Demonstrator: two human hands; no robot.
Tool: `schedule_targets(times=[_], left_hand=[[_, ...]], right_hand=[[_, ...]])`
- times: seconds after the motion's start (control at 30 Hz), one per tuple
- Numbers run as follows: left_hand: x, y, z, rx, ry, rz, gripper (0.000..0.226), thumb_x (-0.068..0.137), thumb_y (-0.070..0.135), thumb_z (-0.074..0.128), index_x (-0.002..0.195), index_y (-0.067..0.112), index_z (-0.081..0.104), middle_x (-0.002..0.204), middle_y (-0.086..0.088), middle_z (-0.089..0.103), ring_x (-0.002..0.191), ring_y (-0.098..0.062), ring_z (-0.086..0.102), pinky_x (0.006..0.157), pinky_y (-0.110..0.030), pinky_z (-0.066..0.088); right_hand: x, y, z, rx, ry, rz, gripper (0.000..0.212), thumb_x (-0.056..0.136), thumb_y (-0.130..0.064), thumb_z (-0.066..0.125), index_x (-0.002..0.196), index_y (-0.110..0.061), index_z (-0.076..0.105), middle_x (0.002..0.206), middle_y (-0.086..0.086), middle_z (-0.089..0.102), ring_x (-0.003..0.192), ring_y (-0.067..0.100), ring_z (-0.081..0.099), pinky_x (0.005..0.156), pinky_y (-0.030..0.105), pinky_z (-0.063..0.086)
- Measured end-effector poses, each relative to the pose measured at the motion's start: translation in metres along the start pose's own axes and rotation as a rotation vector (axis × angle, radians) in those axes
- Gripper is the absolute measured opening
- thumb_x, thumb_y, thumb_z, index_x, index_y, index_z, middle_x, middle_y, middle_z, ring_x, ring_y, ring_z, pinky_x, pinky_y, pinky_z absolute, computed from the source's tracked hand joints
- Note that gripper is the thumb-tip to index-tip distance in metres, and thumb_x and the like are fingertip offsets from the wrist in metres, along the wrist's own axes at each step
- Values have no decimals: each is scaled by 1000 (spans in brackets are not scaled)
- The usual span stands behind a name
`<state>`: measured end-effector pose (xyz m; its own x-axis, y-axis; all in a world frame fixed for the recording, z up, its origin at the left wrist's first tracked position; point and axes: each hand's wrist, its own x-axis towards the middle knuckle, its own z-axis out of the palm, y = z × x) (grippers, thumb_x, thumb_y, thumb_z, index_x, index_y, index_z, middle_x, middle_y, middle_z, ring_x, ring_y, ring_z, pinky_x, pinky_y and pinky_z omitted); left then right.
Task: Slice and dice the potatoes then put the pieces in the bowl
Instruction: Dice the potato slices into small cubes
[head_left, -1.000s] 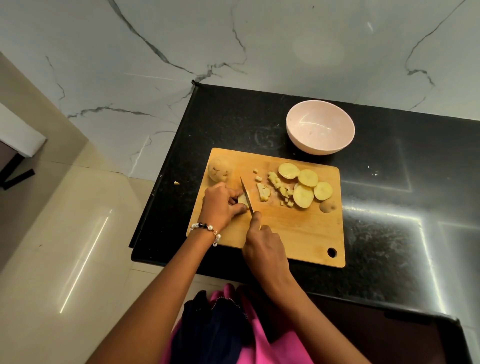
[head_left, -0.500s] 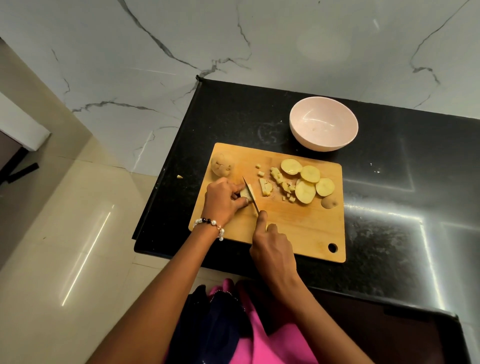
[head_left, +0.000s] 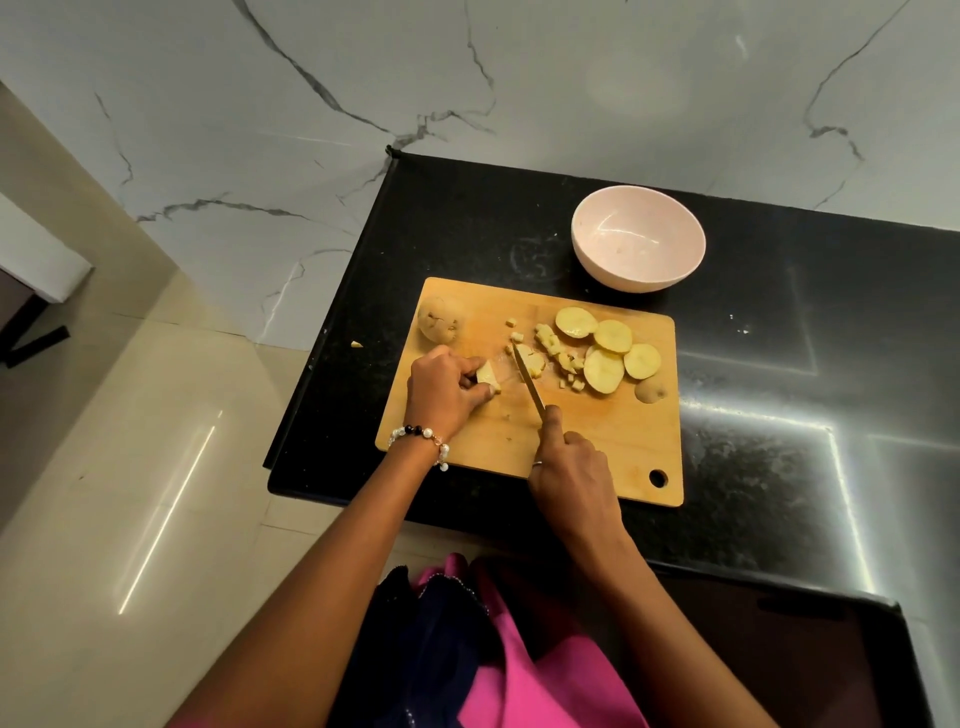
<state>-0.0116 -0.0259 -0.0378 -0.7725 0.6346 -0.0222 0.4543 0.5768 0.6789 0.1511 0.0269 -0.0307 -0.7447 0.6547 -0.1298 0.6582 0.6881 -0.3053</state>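
Note:
On the wooden cutting board (head_left: 597, 441), my left hand (head_left: 441, 389) pinches a pale potato piece (head_left: 488, 378) against the wood. My right hand (head_left: 571, 467) grips a knife (head_left: 527, 376); its blade points away from me, its tip among the diced potato pieces (head_left: 558, 353), a gap apart from the held piece. Several round potato slices (head_left: 608, 345) lie overlapping at the board's right. A whole unpeeled potato (head_left: 438, 323) sits at the board's far left corner. A potato end piece (head_left: 651, 389) lies near the right edge. The pale pink bowl (head_left: 638, 236) stands beyond the board with nothing visible inside.
The board lies on a black stone counter (head_left: 779, 364) whose left edge drops to a tiled floor. One stray potato bit (head_left: 356, 343) lies on the counter left of the board. A marble wall rises behind. A dark tray edge (head_left: 831, 613) sits at the near right.
The knife has moved right, away from the held piece, pushing cut bits toward the diced pile. My left hand has stayed on the potato piece.

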Motion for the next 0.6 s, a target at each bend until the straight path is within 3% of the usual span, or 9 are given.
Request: schedule_targets(times=[0.17,0.33,0.43,0.6], left_hand=[[-2,-1,1,-10,15,-20,50,71,26,81,117,13,65,96,-2,63,74,-7,55,74,-14,44],[-5,0,6,-46,95,-52,40,71,24,81,108,13,71,93,-6,66,73,-9,54,73,-18,45],[-5,1,6,-85,108,-71,38,70,21,81,105,11,72,92,-6,66,74,-8,55,71,-15,42],[-2,0,7,-81,102,-72,37,70,22,82,103,9,72,93,-6,69,77,-13,60,74,-22,49]], right_hand=[[-4,-9,-6,130,19,-23,57,94,-10,33,148,-6,18,101,19,59,84,36,56,71,41,46],[-3,-19,-2,93,-38,-64,57,95,-11,33,149,-8,16,101,19,60,85,35,57,63,33,33],[-4,-17,2,70,-38,-79,55,96,-12,32,149,-9,16,98,17,60,83,35,57,62,32,33],[-4,-21,2,39,-63,-105,57,94,-8,32,148,-7,14,98,17,60,82,34,56,61,33,29]])
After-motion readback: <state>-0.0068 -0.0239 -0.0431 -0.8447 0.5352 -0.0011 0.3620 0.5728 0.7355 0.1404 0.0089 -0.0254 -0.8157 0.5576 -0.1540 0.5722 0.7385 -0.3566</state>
